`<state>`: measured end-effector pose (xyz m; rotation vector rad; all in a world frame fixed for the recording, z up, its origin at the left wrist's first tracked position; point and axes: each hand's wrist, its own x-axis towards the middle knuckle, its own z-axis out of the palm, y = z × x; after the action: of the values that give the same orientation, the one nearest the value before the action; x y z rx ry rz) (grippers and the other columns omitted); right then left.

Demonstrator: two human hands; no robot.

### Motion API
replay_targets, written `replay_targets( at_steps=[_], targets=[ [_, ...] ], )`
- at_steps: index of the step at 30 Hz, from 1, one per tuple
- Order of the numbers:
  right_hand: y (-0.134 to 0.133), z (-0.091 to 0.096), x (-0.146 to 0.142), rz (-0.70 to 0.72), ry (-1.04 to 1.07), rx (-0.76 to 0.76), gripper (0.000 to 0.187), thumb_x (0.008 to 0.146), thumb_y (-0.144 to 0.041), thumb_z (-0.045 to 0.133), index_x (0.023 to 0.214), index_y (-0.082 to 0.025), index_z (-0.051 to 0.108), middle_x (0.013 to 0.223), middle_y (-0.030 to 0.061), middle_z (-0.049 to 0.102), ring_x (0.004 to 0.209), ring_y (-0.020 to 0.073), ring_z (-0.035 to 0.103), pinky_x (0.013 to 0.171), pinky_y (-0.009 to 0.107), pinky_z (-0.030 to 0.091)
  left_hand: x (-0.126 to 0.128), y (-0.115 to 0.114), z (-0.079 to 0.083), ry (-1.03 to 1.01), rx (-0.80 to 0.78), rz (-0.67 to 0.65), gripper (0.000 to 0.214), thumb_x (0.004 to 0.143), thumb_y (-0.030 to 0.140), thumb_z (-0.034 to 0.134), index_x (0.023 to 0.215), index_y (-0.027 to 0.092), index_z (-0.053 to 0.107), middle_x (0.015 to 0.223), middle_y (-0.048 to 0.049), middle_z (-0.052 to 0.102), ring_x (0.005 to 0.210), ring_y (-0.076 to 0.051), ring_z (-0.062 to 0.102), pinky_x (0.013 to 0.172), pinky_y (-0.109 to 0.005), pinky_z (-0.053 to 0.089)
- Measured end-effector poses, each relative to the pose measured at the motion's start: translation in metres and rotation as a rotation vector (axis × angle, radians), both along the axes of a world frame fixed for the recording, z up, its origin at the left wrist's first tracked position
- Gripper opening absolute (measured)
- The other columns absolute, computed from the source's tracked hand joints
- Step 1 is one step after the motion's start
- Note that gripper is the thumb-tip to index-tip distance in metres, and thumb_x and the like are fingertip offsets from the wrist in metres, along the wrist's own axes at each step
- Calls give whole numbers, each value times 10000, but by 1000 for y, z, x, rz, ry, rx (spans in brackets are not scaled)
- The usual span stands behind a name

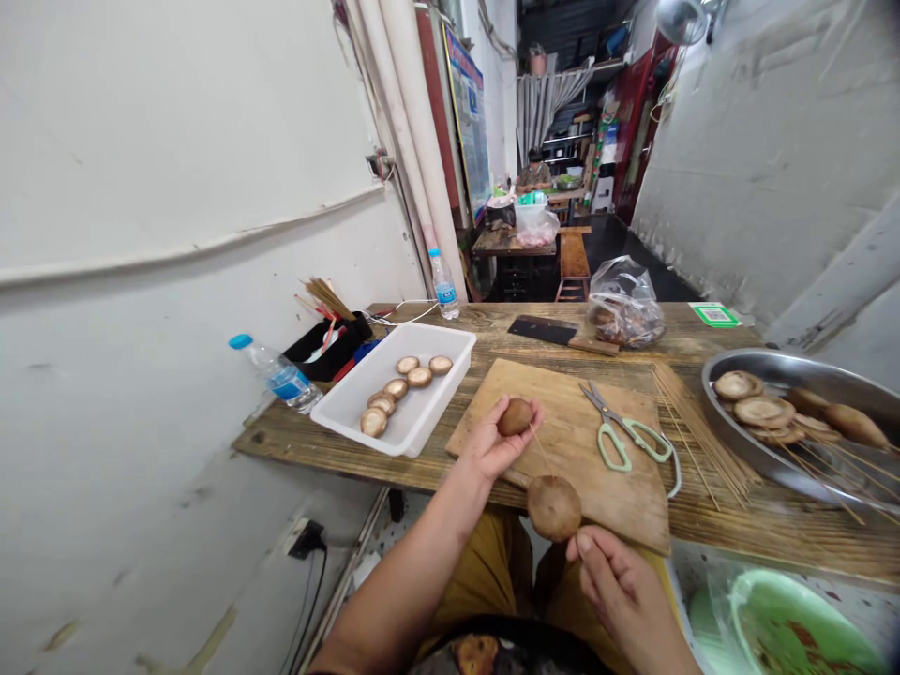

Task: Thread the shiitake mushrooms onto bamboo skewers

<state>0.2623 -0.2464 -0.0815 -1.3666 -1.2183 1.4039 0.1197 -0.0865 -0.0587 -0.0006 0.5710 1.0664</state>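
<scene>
Over the near left part of the cutting board point(548, 386), the left hand point(490, 444) is cupping a small mushroom point(516, 416), its grip closed around the rim. At the board's near edge, the large mushroom point(554, 508) is sitting on a thin skewer point(542, 451), which is slanting away and leftward toward the small one; I cannot tell whether its tip is entering. The right hand point(620, 579), nearer the large mushroom, is pinching the skewer narrowly below the cap.
</scene>
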Motion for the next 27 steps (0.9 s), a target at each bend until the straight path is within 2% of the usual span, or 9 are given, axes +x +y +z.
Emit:
replay_targets(
  at_steps=[9, 18, 22, 27],
  targets=[
    [-1, -4, -1, 8, 3, -10, 427, 857, -587, 378, 737, -193, 492, 475, -95, 271, 421, 63, 214, 398, 199, 135, 2, -3, 4, 8, 8, 10, 211, 855, 237, 510, 973, 76, 577, 903, -123, 666, 864, -177, 654, 792, -296, 547],
    [-2, -4, -3, 14, 22, -7, 411, 869, -569, 384, 749, -189, 489, 479, -101, 253, 427, 58, 199, 401, 200, 125, 2, -4, 6, 15, 8, 40, 245, 850, 240, 512, 1031, 86, 572, 922, -124, 665, 887, -188, 647, 770, -304, 553],
    [-3, -5, -2, 18, 34, -11, 413, 866, -573, 387, 749, -190, 487, 471, -104, 249, 417, 55, 185, 392, 200, 112, 3, -7, 9, 13, 16, 37, 193, 848, 207, 505, 984, 95, 584, 909, -120, 660, 880, -186, 645, 772, -308, 546],
    [-3, -6, -1, 20, 33, -21, 412, 870, -570, 383, 761, -187, 487, 474, -103, 263, 422, 54, 201, 395, 193, 130, 3, -9, 12, 69, 62, 20, 132, 822, 176, 531, 885, 84, 601, 967, -122, 641, 938, -169, 619, 846, -275, 499]
  ],
)
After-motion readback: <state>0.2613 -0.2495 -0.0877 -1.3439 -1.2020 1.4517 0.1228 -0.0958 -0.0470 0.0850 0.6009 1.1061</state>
